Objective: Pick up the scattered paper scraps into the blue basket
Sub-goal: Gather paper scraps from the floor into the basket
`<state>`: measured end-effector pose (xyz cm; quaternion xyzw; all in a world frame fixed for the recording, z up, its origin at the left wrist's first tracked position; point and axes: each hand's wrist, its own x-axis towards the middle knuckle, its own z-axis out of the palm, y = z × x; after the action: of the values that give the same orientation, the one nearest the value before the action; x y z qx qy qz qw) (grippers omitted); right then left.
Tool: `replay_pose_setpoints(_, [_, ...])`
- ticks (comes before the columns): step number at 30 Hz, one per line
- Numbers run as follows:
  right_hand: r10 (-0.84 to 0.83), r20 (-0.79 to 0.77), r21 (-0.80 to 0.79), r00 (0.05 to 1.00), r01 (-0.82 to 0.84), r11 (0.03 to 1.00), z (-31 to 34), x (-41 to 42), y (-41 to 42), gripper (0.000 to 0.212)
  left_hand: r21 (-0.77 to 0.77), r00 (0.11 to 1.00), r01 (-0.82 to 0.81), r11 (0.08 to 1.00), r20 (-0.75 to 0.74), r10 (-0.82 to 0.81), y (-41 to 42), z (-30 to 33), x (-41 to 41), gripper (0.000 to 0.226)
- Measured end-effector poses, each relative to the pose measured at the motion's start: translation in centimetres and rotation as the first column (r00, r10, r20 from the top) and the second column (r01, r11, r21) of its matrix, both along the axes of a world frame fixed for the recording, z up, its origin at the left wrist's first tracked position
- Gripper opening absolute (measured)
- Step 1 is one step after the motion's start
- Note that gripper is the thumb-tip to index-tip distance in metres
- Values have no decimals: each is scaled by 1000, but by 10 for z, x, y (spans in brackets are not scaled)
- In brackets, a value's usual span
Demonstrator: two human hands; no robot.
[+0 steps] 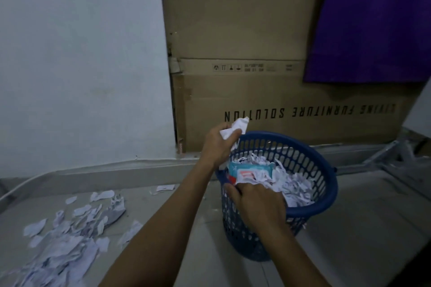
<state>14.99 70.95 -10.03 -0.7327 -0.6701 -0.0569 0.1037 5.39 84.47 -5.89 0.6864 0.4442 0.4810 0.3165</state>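
A blue perforated basket [326, 175] stands on the floor at centre right, holding white paper scraps [293, 184] and a teal and red packet [242, 170]. My left hand [219, 144] is raised over the basket's near-left rim and grips a crumpled white paper scrap [238, 127]. My right hand [258, 202] curls over the basket's near rim, its fingers reaching inside among the paper; I cannot tell whether it grips the rim or the paper. Many loose white scraps [65, 240] lie scattered on the floor at the lower left.
A large cardboard box [256, 53] with printed lettering leans against the wall behind the basket. A purple cloth [373, 18] hangs at the upper right. A pale wall [81, 65] fills the left, and metal bars [382, 158] lie on the floor at the right.
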Motion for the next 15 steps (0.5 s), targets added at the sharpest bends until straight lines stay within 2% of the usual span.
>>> replay_pose_setpoints(4, [6, -101, 5, 995, -6, 1000, -1, 6, 2, 69, -135, 984, 127, 983, -111, -142, 9, -1, 41, 32])
replay_pose_setpoints(6, [17, -142, -16, 990, -19, 1000, 0, 7, 7, 67, -205, 968, 158, 966, -162, -192, 13, 3, 50, 44])
replay_pose_setpoints(9, [10, -168, -45, 986, -18, 999, 6, 4, 14, 68, -194, 946, 105, 975, -283, -158, 16, 15, 48, 48])
replay_pose_setpoints(15, [-110, -239, -127, 965, 81, 989, 13, 1, 31, 61, -178, 903, -12, 984, -425, -65, 25, 34, 15, 31])
